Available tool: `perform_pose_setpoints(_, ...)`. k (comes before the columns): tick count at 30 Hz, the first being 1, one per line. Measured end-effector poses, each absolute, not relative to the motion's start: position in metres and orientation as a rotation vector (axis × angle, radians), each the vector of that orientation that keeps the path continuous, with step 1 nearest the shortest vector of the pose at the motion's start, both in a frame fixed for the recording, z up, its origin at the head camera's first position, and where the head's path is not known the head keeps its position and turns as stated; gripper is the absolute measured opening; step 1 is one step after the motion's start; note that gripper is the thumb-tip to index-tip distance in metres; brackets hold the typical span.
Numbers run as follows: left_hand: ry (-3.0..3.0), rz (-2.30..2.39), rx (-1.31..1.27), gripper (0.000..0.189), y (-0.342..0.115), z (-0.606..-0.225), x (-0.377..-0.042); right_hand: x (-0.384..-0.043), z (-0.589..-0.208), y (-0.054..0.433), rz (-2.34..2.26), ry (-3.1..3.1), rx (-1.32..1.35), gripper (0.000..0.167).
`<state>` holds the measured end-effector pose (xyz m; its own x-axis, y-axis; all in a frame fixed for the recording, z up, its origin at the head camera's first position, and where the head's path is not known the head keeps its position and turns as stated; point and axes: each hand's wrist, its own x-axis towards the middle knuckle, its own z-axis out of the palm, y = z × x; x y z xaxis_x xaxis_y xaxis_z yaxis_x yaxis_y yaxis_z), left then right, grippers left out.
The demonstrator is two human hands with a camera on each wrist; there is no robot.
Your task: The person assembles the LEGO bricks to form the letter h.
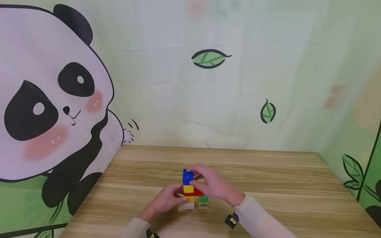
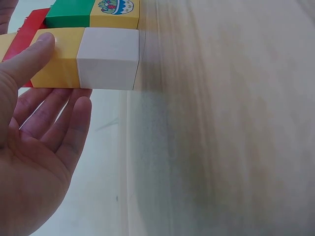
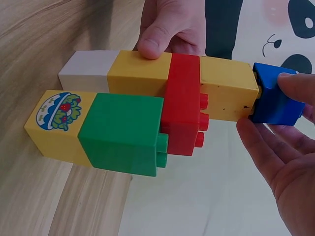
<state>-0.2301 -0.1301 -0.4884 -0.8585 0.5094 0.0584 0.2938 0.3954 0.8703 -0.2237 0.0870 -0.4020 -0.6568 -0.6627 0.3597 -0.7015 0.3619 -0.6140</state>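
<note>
A toy-brick structure stands on the table. Its left column has a white brick [image 1: 189,206] at the bottom, a lower yellow brick [image 3: 140,73], a red brick [image 1: 197,192] laid across, then an upper yellow brick [image 1: 188,189]. On top is a blue brick [image 1: 188,178], with a thin gap showing yellow studs beneath it in the right wrist view. My right hand [image 1: 212,181] pinches the blue brick between thumb and fingers. Lower down, my left hand [image 1: 167,199] grips the lower yellow brick, thumb in front and fingers behind.
Under the red brick's right end stands a green brick [image 3: 122,130] on a yellow brick with a printed picture [image 3: 59,118]. The wooden table [image 1: 268,178] meets a panda-printed backdrop [image 1: 166,99] at its back and sides.
</note>
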Motion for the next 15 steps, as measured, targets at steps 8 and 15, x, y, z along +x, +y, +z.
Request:
perform_pose_setpoints(8, 2.427, 1.462, 0.743, 0.037, -0.1308, -0.4884, -0.2297, -0.2246, -0.3997, 0.0852, 1.238, -2.573, 1.244, 0.035)
perform_pose_setpoints(15, 2.43, 1.465, 0.707, 0.034, -0.13, -0.4865, -0.2282, -0.2256, -0.3999, 0.087, 1.239, -2.552, 1.292, 0.034)
